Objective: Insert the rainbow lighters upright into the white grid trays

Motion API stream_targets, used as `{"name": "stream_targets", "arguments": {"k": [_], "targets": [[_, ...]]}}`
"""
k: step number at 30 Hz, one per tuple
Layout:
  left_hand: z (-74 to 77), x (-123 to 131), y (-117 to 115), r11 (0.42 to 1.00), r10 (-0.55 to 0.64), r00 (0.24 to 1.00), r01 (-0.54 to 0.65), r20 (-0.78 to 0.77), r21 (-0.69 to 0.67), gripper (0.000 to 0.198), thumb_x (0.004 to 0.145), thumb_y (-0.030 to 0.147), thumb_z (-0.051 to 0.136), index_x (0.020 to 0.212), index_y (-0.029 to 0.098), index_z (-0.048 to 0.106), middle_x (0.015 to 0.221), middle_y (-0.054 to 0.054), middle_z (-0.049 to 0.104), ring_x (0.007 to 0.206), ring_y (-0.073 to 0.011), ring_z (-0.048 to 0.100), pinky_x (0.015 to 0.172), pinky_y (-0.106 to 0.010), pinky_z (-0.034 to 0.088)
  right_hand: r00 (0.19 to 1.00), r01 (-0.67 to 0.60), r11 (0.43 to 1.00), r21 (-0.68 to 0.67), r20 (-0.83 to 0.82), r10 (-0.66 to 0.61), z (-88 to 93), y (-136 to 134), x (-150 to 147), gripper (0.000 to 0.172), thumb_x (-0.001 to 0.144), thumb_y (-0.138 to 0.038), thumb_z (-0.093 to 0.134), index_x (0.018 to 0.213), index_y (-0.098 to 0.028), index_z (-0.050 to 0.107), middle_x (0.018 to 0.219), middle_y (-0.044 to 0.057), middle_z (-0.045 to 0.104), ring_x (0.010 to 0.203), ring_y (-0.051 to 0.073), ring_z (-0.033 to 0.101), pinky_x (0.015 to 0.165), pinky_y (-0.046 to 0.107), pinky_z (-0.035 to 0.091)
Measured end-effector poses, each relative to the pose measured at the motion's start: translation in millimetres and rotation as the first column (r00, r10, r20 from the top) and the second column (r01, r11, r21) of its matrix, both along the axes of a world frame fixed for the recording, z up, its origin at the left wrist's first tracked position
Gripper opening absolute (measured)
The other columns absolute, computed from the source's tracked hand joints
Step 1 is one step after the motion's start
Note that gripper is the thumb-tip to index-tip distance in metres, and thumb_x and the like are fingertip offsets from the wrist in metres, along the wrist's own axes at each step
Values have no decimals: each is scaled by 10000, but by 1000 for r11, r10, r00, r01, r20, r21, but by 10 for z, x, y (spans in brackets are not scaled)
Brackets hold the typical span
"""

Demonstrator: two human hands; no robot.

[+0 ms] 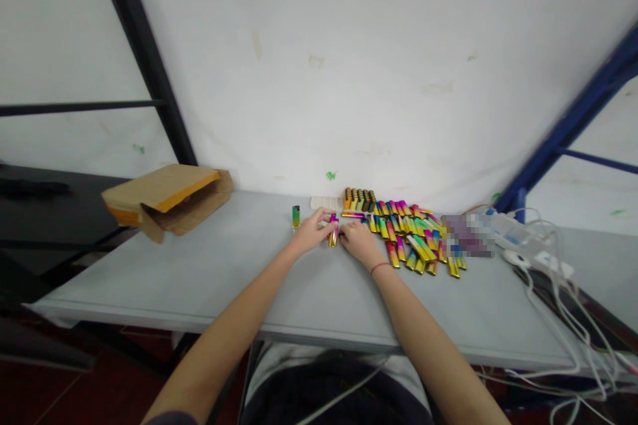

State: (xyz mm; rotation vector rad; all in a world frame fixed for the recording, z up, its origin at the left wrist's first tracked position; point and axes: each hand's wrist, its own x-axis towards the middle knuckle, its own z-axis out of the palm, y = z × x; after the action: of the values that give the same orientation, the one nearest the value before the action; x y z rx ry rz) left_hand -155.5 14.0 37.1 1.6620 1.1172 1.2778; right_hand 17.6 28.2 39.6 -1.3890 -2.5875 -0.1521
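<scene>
At the left of the frame, one cardboard box (164, 189) lies on its side on the grey table (199, 279), its open end facing right; the inside is shadowed, so its contents cannot be told. Right of it, near the centre, one green lighter (296, 216) with a dark top stands upright by itself, just left of the left hand (309, 231). That hand's thumb and fingers are drawn together, holding a shiny pink-and-gold piece (333, 234), lighter-shaped and upright, at the centre of the frame; whether it is one piece or two side by side is unclear.

Behind the hand, against the wall, lies one pale tray (325, 202) with a grid-like surface. At its right end is a block of upright lighters (359, 199) with dark tops, about five across the front and several rows deep; the exact count cannot be made out. The right hand (363, 244), a red cord around its wrist, has its fingers bent close beside the held piece; whether it grips anything cannot be told. Right of centre spreads a pile of rainbow-coloured pieces (417, 246), a few dozen, overlapping too much to count exactly. Farther right lie a white power strip (513, 232) and several tangled white cables (561, 299).
</scene>
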Motion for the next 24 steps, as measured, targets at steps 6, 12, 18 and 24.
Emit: {"name": "stream_targets", "arguments": {"k": [6,12,18,24], "targets": [[-9,-23,-11,1000,16,997,-16,-69,9,454,774,514,746,1054,196,583,1000,-58,720,716,-173,709,642,-274,546,805,-87,993,-73,-592,27,-125,123,97,226,905,-188,553,1012,-158,749,1021,123,755,941,228,671,877,342,493],[21,19,-72,994,-107,990,105,-92,-23,392,816,471,714,1061,190,593,954,-50,720,674,-158,696,613,-270,560,205,-299,943,-145,-975,-85,-85,116,122,349,774,-475,716,958,-179,732,972,100,762,873,221,716,800,339,565],[5,11,-62,993,-120,987,118,-103,-25,429,828,480,699,1115,185,575,975,-67,733,749,-180,714,673,-289,570,237,-309,938,-155,-968,-81,-29,18,54,321,742,-471,748,862,-173,752,918,100,767,815,224,724,795,365,582],[-5,-14,-44,994,-111,983,112,-148,-3,422,850,452,682,1166,190,584,1026,-83,751,860,-232,746,747,-331,583,268,-298,941,-160,-960,-78,-18,7,78,333,757,-467,727,883,-165,789,892,110,784,810,250,736,806,406,593]]}}
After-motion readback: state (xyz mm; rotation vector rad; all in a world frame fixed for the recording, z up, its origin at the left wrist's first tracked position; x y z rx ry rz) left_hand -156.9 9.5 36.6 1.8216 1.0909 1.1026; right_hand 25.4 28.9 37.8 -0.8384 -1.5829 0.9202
